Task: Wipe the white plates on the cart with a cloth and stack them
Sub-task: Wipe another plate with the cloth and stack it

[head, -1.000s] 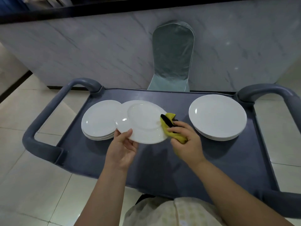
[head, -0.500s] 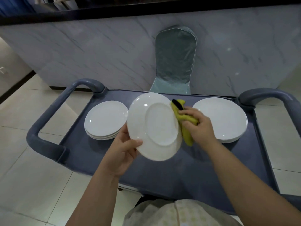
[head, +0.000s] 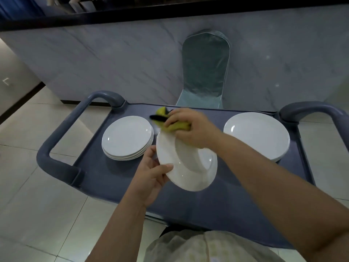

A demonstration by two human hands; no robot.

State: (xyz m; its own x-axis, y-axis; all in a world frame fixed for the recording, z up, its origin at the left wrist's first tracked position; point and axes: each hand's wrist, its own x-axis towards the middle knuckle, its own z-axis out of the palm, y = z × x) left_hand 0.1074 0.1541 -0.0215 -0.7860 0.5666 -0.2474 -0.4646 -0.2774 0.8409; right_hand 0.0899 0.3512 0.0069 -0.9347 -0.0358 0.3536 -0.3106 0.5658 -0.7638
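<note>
My left hand [head: 151, 178] grips the near-left rim of a white plate [head: 188, 167], held tilted above the middle of the blue-grey cart [head: 105, 178]. My right hand [head: 190, 127] presses a yellow cloth [head: 175, 125] against the plate's upper far edge. The cloth's dark trim sticks out to the left. One stack of white plates [head: 127, 138] lies on the cart's left side. A second stack of white plates [head: 257, 134] lies on the right side.
Curved grey cart handles rise at the left [head: 62, 133] and right [head: 311, 110] ends. A chair in a pale green cover [head: 204, 72] stands behind the cart against a marble-look counter wall [head: 113, 59]. Tiled floor surrounds the cart.
The plate has been tipped up further from nearly flat. My right hand with the cloth has slid from the plate's right edge up over its far top edge.
</note>
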